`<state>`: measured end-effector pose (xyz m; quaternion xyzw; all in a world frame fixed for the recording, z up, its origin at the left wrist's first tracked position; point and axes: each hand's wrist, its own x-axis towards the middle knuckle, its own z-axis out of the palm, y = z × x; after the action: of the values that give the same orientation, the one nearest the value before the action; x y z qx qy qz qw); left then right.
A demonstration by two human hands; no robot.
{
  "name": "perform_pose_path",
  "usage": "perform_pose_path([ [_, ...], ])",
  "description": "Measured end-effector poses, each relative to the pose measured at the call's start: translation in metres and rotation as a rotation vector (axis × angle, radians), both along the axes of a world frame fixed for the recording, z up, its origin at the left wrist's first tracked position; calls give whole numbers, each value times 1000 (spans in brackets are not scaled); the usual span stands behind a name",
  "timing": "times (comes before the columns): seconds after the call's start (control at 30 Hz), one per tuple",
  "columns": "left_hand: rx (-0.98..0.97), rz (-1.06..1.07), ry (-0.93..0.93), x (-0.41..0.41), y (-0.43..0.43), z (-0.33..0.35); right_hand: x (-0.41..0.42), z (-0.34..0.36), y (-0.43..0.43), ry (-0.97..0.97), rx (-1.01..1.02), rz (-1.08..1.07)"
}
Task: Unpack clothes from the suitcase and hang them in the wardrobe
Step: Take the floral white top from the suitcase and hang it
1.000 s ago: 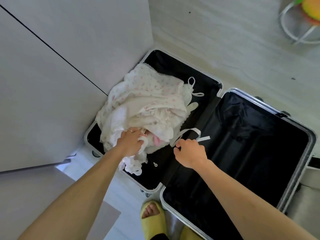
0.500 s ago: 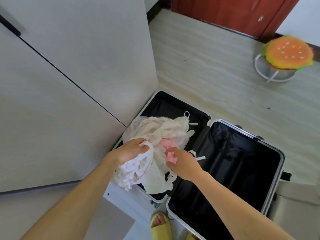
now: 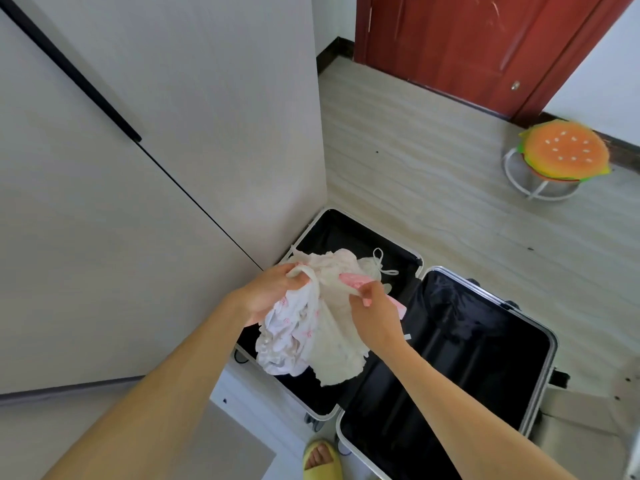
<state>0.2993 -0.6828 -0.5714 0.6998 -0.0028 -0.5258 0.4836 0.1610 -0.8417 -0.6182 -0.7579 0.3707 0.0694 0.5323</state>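
A black suitcase point(image 3: 485, 348) with a silver frame lies open on the floor beside the white wardrobe point(image 3: 156, 168). Its doors are closed, with a long black handle point(image 3: 69, 69). My left hand point(image 3: 273, 292) grips a bunch of white clothes with small pink prints point(image 3: 298, 337), lifted above the suitcase's left half. My right hand point(image 3: 372, 313) pinches the cream fabric and a pink garment point(image 3: 353, 280) in the same bundle. More pale clothes point(image 3: 367, 265) with a thin strap stay in the left half. The right half holds only black lining.
A hamburger-shaped cushion on a metal stool point(image 3: 561, 157) stands at the right on the pale wood floor. A red door point(image 3: 467, 46) is at the back. My foot in a yellow slipper point(image 3: 320, 460) stands just in front of the suitcase. A beige box point(image 3: 588, 410) sits at the right.
Both hands have lifted the bundle of clothes up out of the suitcase's left half. My right hand left the white strap and took hold of the fabric. The view has tilted upward.
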Motion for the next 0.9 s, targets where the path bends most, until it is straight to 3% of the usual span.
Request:
perform_pose_path([
  [0.07,-70,136,60,3,-1,4,-3,10,1,-20,80,-17],
  [0.2,-65,286,41,6,-11,12,-12,7,5,225,40,209],
  [0.27,56,223,-130,10,-12,8,-9,4,2,196,-29,173],
  [0.37,369,-35,-581,13,-5,1,0,3,-6,122,-66,-9],
  [0.47,499,-118,-715,2,12,-2,1,0,-12,266,-152,40],
  [0.63,471,-126,-681,-6,24,5,-7,-3,-23,311,-132,186],
  [0.73,415,-108,-469,-3,26,18,-5,1,-27,375,-69,244],
  [0.9,253,297,-162,-2,30,49,-4,10,-14,386,39,218],
])
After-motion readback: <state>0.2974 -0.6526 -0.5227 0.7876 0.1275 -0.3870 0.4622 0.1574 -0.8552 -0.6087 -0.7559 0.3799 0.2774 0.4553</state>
